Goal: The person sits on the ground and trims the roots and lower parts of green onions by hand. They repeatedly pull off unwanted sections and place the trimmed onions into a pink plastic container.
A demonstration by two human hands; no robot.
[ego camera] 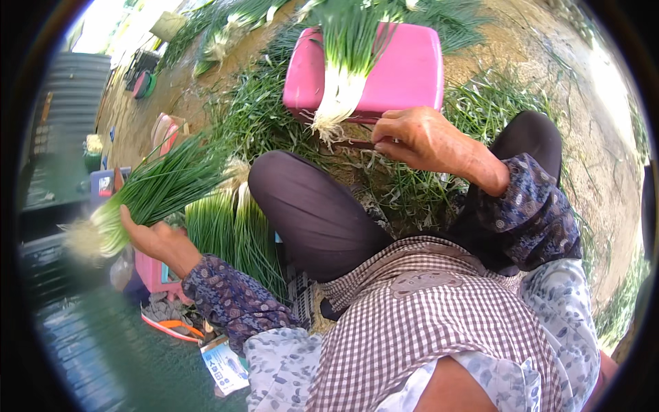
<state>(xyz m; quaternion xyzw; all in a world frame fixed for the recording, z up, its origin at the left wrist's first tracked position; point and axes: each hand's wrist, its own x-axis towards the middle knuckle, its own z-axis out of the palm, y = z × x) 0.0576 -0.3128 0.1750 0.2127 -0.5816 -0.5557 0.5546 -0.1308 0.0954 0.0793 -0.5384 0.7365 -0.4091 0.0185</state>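
My left hand (159, 244) grips a bunch of green onions (154, 180) near its pale stems, with the roots pointing left and the green leaves reaching up and right. My right hand (417, 136) is at the front edge of an upturned pink plastic tub (406, 67), its fingers curled. A thin dark reddish strip shows beside those fingertips; I cannot tell if they hold it. Another bunch of green onions (342, 82) lies across the tub, its white stems and roots overhanging the near edge. More green onions (211, 221) stand by my left knee, roots up.
Loose green leaf trimmings (257, 113) surround the tub on the wet ground. Further bunches of green onions (221, 46) lie beyond. At left are a pink container (154, 273), a printed packet (225, 365) and a dark plastic crate (41, 268).
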